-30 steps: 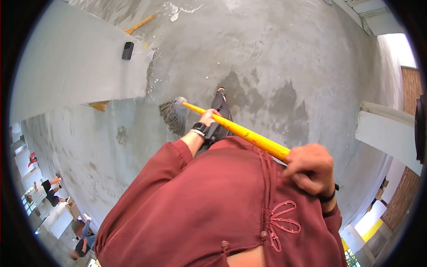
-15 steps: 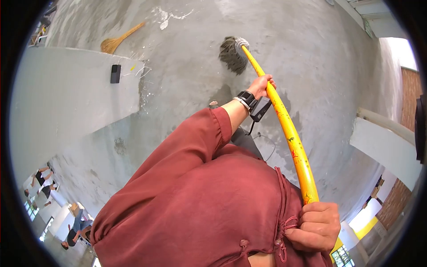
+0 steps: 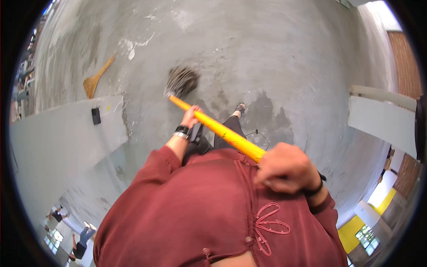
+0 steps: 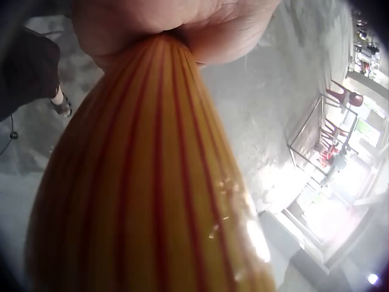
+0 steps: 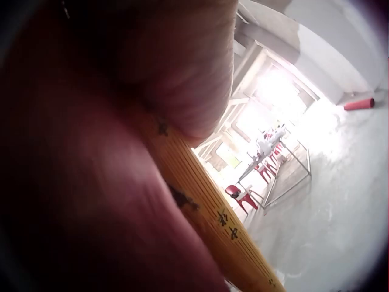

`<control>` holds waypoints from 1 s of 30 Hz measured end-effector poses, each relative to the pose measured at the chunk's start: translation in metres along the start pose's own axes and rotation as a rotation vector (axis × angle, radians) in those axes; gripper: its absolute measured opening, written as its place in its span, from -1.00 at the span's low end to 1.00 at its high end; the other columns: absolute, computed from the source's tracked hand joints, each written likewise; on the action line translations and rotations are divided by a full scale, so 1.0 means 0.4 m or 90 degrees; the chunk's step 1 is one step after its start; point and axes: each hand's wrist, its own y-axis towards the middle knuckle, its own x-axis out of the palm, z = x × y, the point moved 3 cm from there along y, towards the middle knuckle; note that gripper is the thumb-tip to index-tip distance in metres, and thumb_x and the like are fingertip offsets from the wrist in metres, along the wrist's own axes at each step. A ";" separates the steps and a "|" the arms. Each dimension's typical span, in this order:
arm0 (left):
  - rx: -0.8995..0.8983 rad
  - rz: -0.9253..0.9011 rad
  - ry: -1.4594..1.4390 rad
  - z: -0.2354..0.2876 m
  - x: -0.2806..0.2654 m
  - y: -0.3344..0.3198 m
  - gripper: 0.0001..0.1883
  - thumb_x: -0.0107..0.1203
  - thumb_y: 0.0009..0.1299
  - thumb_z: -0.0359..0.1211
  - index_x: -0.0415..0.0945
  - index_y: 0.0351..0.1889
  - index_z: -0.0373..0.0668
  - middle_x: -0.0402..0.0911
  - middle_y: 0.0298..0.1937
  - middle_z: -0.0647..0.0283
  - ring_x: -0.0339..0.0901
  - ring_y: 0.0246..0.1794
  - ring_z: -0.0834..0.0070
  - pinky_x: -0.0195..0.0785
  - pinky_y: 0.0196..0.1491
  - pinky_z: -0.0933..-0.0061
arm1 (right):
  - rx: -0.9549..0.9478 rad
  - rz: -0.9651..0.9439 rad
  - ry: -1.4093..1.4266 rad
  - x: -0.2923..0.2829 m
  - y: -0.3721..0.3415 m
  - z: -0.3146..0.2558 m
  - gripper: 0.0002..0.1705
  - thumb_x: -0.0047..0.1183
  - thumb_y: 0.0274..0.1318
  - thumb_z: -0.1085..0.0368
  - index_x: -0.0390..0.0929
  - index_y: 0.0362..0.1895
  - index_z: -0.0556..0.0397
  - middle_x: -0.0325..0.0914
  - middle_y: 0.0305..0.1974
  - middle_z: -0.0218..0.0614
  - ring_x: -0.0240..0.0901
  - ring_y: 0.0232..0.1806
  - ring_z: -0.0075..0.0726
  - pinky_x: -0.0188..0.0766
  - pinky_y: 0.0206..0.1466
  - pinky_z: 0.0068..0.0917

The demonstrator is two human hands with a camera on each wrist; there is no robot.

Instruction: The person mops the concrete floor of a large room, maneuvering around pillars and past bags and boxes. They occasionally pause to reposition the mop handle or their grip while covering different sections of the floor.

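Observation:
A mop with a yellow handle (image 3: 227,134) slants across the front of the person's body in the head view. Its grey string head (image 3: 183,81) lies on the concrete floor, up and left of the hands. The left hand (image 3: 190,116) grips the handle low down, close to the mop head. Around the handle's upper end curls the right hand (image 3: 287,168), held in front of the waist and slightly blurred. In the left wrist view the striped handle (image 4: 155,170) runs up into the fingers. Dark printed marks show on the handle (image 5: 213,213) in the right wrist view.
A straw broom (image 3: 92,83) lies on the floor at the left, beyond a grey block (image 3: 71,133) with a small black box (image 3: 96,116) on it. Damp patches (image 3: 267,118) mark the floor by the person's foot (image 3: 240,107). Another pale block (image 3: 382,118) stands at right.
The mop head swung from near the legs out to the far middle, then back leftward and nearer. The left hand moved out and returned; the right hand dropped, then rose. The view has shifted too.

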 end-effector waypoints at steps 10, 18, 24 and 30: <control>-0.078 0.220 0.227 -0.067 0.026 -0.043 -0.83 -0.13 0.15 -0.33 0.23 -0.67 -0.05 0.29 -0.72 0.37 0.27 -0.69 0.43 0.24 -0.51 0.46 | 0.042 0.097 0.274 -0.335 -0.144 0.163 -0.94 -0.02 -0.01 0.44 0.52 -0.42 0.09 0.33 -0.73 -0.40 0.07 -0.77 -0.61 -0.02 -0.67 -0.59; -0.198 0.203 -0.139 -0.164 0.441 0.140 -0.77 -0.14 0.21 -0.40 0.17 -0.69 -0.05 0.22 -0.77 0.41 0.23 -0.71 0.54 0.23 -0.53 0.52 | 0.076 0.163 0.213 -0.567 -0.344 0.150 -0.90 0.03 -0.11 0.49 0.53 -0.41 0.09 0.42 -0.66 -0.34 0.30 -0.69 -0.39 0.18 -0.58 -0.53; -0.288 0.135 0.097 -0.292 0.775 0.377 -0.75 -0.15 0.28 -0.34 0.16 -0.66 -0.04 0.21 -0.74 0.41 0.23 -0.70 0.52 0.21 -0.54 0.49 | 0.117 0.371 0.062 -0.699 -0.510 0.099 -0.89 0.04 -0.19 0.52 0.54 -0.47 0.09 0.48 -0.60 -0.27 0.41 -0.61 -0.22 0.29 -0.53 -0.42; -0.346 -0.040 0.295 -0.578 1.175 0.586 -0.84 -0.17 0.27 -0.37 0.18 -0.56 -0.05 0.24 -0.66 0.38 0.26 -0.63 0.49 0.25 -0.46 0.40 | 0.239 0.536 -0.204 -0.907 -0.579 -0.029 -0.81 0.06 -0.34 0.55 0.55 -0.50 0.03 0.28 -0.78 -0.35 0.25 -0.78 -0.34 0.15 -0.70 -0.45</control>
